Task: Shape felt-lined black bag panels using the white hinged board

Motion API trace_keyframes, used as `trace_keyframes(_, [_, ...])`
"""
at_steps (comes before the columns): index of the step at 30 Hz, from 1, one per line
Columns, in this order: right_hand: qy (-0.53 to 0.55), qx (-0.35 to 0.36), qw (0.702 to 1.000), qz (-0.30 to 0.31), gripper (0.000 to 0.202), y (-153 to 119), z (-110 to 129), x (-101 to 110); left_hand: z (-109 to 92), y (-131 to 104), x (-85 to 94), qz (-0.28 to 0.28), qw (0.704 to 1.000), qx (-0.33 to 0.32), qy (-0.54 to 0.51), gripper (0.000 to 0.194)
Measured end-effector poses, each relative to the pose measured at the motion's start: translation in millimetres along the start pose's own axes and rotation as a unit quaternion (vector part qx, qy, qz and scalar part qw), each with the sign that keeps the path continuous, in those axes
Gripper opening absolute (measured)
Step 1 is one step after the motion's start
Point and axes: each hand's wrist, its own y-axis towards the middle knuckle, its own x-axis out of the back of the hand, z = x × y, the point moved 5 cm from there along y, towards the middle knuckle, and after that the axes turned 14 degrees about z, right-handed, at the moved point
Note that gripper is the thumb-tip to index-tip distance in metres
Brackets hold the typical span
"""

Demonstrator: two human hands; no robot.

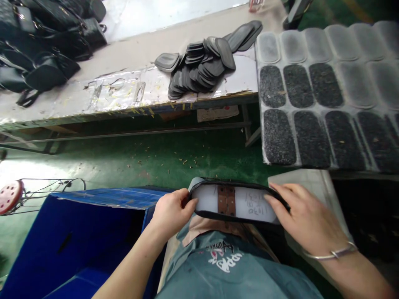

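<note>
Above my lap is a long, rounded white panel [246,202] with a black rim wrapped around its edge. A brown hinge [226,200] crosses the panel near its middle, and handwriting is on the right part. My left hand [173,211] pinches the black rim at the left end, thumb on top. At the opposite end, my right hand [307,216] grips the rim between thumb and fingers. What the rim is made of I cannot tell.
A pile of dark oval pads [202,66] lies on the workbench [124,93], with black bags [46,50] to its left. Rows of rounded pads [277,137] cover a board at right. A blue box [102,232] stands left of my lap, beside a red-topped stool [11,197].
</note>
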Motion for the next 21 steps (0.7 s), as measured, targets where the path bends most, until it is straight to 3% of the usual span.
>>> trace_keyframes(3, [0.003,0.089,0.996,-0.029,0.048,26.7,28.3,19.5,-6.4,6.0,6.4,-0.065,0.994,-0.067,-0.052,0.028])
trace_keyframes(5, [0.026,0.160,0.987,-0.001,0.051,49.0,56.5,23.4,-10.3,10.2,7.0,-0.097,0.986,-0.104,-0.086,0.025])
trace_keyframes(8, [0.065,0.250,0.964,0.071,0.047,78.8,97.1,14.9,-12.2,12.9,3.3,-0.149,0.975,-0.130,-0.105,0.019])
trace_keyframes(11, [0.079,0.326,0.933,0.128,0.024,95.9,121.1,-3.1,-11.7,12.3,-2.8,-0.194,0.962,-0.164,-0.105,0.020])
trace_keyframes(16, [0.087,0.408,0.903,0.102,0.024,97.5,124.6,-10.7,-11.4,12.8,-3.4,-0.189,0.958,-0.186,-0.111,0.020])
trace_keyframes(19, [0.084,0.388,0.916,0.061,0.024,85.3,115.5,8.7,-17.3,0.1,7.8,-0.203,0.960,-0.183,-0.058,0.019])
trace_keyframes(21, [0.093,0.365,0.925,0.042,0.029,68.8,105.3,25.9,-25.8,-17.2,15.3,-0.233,0.945,-0.228,-0.005,0.034])
